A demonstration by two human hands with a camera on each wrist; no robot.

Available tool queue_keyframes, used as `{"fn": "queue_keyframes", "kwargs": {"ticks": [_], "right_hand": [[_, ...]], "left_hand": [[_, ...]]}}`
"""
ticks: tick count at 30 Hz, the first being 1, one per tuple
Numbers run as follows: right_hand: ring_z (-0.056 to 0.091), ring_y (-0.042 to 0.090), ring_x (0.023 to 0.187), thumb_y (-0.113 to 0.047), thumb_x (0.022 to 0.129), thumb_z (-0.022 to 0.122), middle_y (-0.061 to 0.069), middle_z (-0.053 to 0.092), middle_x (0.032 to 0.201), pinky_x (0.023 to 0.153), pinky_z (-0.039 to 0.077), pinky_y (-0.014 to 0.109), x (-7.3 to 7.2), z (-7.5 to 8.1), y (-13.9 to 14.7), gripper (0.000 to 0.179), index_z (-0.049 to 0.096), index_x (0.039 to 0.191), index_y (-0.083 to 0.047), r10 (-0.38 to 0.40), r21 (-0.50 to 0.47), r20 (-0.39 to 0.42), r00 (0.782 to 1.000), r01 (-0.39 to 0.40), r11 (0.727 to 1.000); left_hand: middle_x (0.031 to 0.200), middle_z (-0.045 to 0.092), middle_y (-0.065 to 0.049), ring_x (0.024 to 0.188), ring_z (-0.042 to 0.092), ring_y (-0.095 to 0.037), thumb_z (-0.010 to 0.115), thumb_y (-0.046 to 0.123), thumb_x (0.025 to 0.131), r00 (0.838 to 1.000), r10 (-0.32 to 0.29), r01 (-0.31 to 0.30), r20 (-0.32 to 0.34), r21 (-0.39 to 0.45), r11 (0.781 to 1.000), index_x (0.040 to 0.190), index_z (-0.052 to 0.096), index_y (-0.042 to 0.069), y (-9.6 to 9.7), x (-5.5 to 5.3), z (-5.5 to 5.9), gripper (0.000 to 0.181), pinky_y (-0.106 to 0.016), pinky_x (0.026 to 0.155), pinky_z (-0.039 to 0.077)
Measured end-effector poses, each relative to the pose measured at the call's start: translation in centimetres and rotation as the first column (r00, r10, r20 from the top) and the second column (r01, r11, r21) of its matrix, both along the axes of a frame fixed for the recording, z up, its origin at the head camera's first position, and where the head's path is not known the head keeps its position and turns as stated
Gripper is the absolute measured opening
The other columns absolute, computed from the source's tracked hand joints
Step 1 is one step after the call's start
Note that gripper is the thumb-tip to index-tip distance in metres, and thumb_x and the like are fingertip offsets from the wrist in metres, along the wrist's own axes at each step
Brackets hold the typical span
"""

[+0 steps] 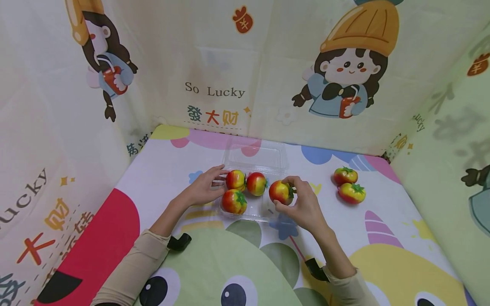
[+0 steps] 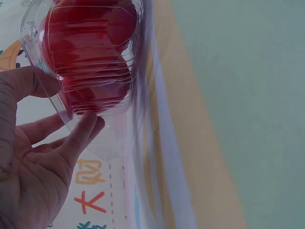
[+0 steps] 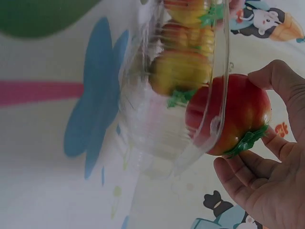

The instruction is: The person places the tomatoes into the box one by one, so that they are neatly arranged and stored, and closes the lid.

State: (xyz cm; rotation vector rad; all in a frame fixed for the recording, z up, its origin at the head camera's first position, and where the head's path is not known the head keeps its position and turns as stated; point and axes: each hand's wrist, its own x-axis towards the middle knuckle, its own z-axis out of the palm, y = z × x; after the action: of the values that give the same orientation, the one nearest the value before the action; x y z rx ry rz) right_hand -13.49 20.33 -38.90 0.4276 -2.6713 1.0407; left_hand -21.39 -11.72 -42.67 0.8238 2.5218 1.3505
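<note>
A clear plastic box (image 1: pixel 264 210) lies on the table with its lid folded back. Three red-and-yellow fruits with green leafy tops, such as the rear left fruit (image 1: pixel 235 180), sit in its left and middle part. My left hand (image 1: pixel 208 185) is at the box's left end; its thumb and fingers hold the rim and end wall (image 2: pixel 102 102). My right hand (image 1: pixel 304 206) pinches another such fruit (image 3: pixel 233 114) between thumb and fingers, over the box's right side. In the right wrist view, this fruit is partly behind the clear rim, leaves toward the palm.
Two more of these fruits, a rear one (image 1: pixel 345 175) and a front one (image 1: pixel 351 193), lie side by side on the table to the right. The transparent lid (image 1: pixel 255 155) stretches behind the box. Printed cloth walls (image 1: pixel 275 76) surround the table's back and sides.
</note>
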Motion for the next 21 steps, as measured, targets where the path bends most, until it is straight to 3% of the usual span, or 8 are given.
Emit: {"fn": "queue_keyframes", "kwargs": {"ticks": [11, 21], "right_hand": [[0.056, 0.029, 0.111, -0.018, 0.077, 0.087, 0.008, 0.064, 0.117, 0.092, 0.054, 0.056, 0.1, -1.1, -1.6, 0.054, 0.057, 0.122, -0.011, 0.049, -0.019, 0.049, 0.998, -0.048, 0.999], [0.058, 0.023, 0.105, -0.021, 0.077, 0.089, 0.004, 0.065, 0.111, 0.092, 0.056, 0.046, -0.3, -2.3, -2.7, 0.055, 0.057, 0.121, -0.010, 0.115, -0.050, 0.053, 0.992, -0.112, 0.992]], "left_hand": [[0.165, 0.027, -0.020, 0.130, 0.058, -0.037, 0.063, 0.008, 0.093, 1.000, -0.002, 0.002, 0.009, 0.009, 1.000, 0.151, 0.044, -0.004, 0.1, 0.0, 0.0, 0.062, -0.046, 0.105, 0.052], [0.164, 0.028, -0.022, 0.130, 0.058, -0.039, 0.063, 0.007, 0.093, 1.000, -0.007, 0.007, -0.005, 0.023, 1.000, 0.150, 0.044, -0.007, 0.0, 0.0, -0.1, 0.062, -0.047, 0.104, 0.052]]}}
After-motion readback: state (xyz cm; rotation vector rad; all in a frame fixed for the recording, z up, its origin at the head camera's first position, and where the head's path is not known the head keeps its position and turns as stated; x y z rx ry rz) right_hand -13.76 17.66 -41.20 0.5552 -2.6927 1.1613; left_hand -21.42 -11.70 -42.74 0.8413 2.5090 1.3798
